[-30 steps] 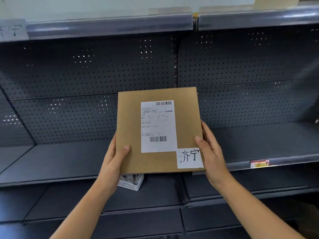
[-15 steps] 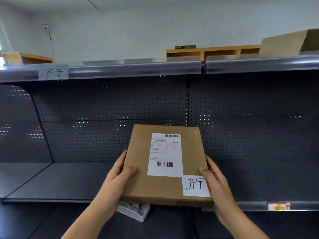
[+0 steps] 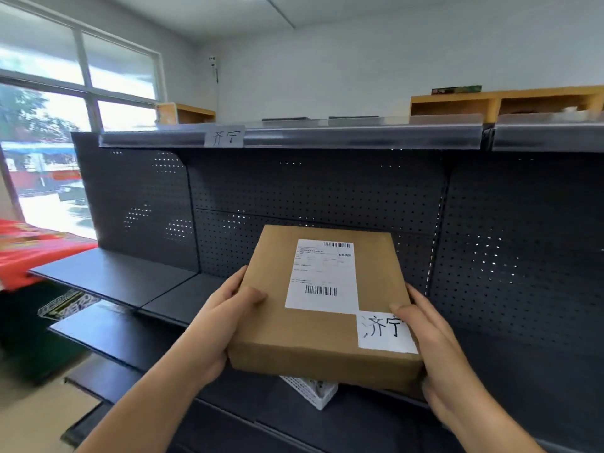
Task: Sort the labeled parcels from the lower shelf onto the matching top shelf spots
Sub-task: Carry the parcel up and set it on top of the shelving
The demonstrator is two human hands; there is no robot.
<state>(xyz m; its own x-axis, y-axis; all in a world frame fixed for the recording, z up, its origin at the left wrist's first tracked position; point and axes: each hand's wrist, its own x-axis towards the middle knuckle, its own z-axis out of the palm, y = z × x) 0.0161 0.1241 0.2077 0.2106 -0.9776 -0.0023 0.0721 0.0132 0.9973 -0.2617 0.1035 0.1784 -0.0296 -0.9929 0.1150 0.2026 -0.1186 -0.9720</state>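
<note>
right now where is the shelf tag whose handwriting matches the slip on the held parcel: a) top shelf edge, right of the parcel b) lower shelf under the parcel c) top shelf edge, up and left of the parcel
c: the shelf tag on the top shelf edge repeats the handwritten slip on the parcel, and it sits up and to the left of it.

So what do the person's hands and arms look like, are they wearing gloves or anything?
No gloves. The left hand and the right hand are both bare, and so are the forearms: no sleeves reach into view. I see no rings, watch or bracelet on the parts that show. The fingernails look short and plain, though the picture is a little soft.
</note>
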